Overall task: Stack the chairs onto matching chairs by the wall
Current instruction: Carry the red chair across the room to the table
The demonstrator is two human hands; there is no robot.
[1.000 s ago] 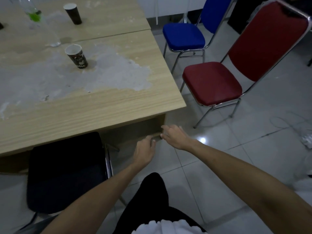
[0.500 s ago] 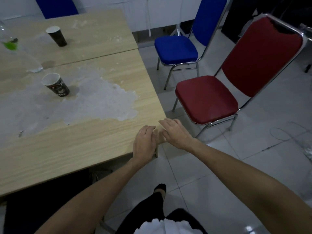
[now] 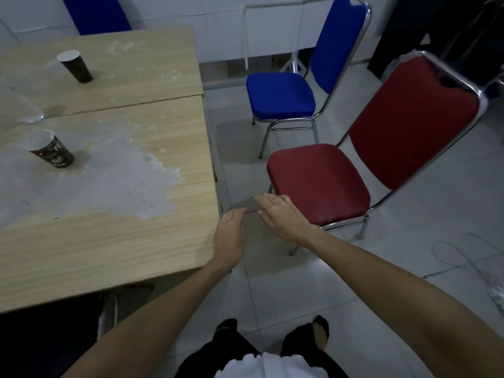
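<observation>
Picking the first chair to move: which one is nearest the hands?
The red chair; its seat lies beside the right hand, while the blue chair stands farther back.

both hands point(image 3: 230, 236) point(image 3: 281, 216) hover open beside the red chair point(image 3: 319, 184) by the table point(image 3: 114, 241).

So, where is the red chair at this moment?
In the head view the red chair stands on the floor at right, beside the table corner, with the blue chair behind it and the right hand before its seat.
</observation>
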